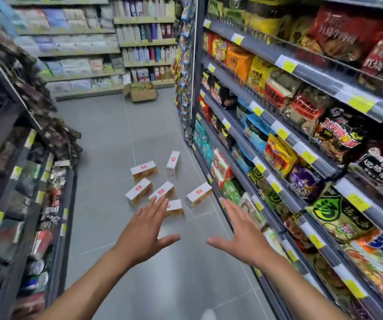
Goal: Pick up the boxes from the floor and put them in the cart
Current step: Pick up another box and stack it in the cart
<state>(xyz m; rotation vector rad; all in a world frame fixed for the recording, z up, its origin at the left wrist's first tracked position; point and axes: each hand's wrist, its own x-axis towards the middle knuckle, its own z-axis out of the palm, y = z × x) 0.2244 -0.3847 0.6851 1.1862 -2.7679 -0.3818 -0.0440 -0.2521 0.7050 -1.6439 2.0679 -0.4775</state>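
Observation:
Several small white-topped boxes with red labels and orange sides lie scattered on the grey tiled floor [107, 139] of a shop aisle. One box [143, 169] lies farthest back on the left, another [173, 160] stands on end at the back right, one [199, 194] lies close to the right shelf, and one [174, 207] is partly hidden behind my left hand. My left hand [145, 234] and my right hand [239, 232] reach forward above the floor, fingers straight and spread, holding nothing. No cart is in view.
Stocked shelves line both sides of the aisle: dark goods on the left shelf [35, 181], snack and noodle packs on the right shelf [301, 158]. An open cardboard carton [140, 92] sits on the floor at the far end, before a back wall of shelves.

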